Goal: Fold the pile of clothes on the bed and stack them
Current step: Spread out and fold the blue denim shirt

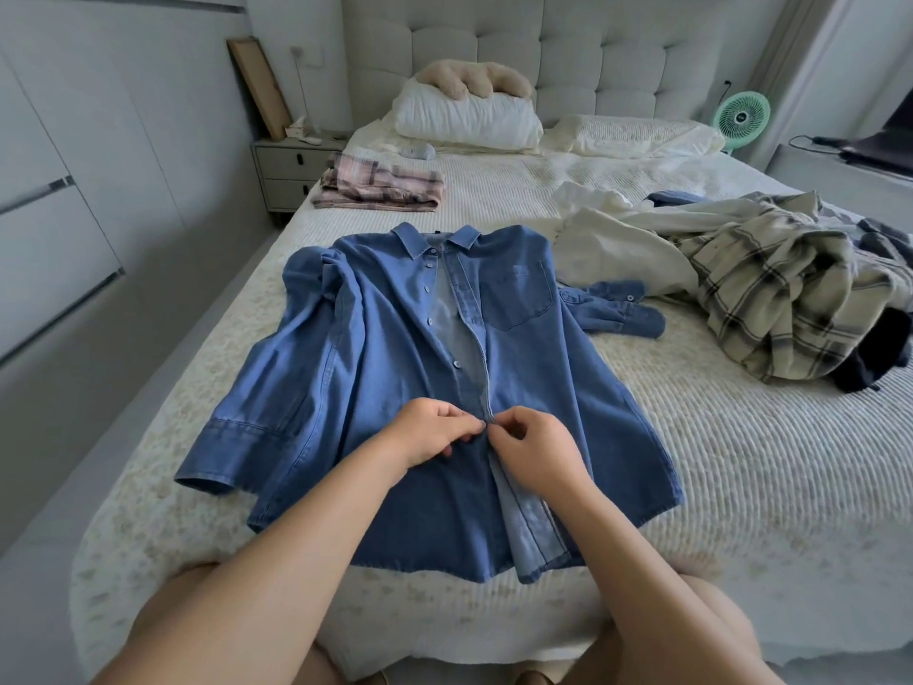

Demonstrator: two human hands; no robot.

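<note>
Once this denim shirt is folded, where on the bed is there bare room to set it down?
Bare bedspread lies between the folded pink plaid stack and the cream garment. More lies right of the denim shirt, in front of the plaid pile. The right side is crowded with unfolded clothes. Both the left hand and right hand pinch the shirt front.

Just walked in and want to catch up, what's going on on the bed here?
A person has a blue denim shirt spread flat on the bed. The left hand and right hand both pinch its front placket, apparently doing up a button. One pink plaid garment already lies folded near the pillows, and an unfolded pile waits to the right.
</note>
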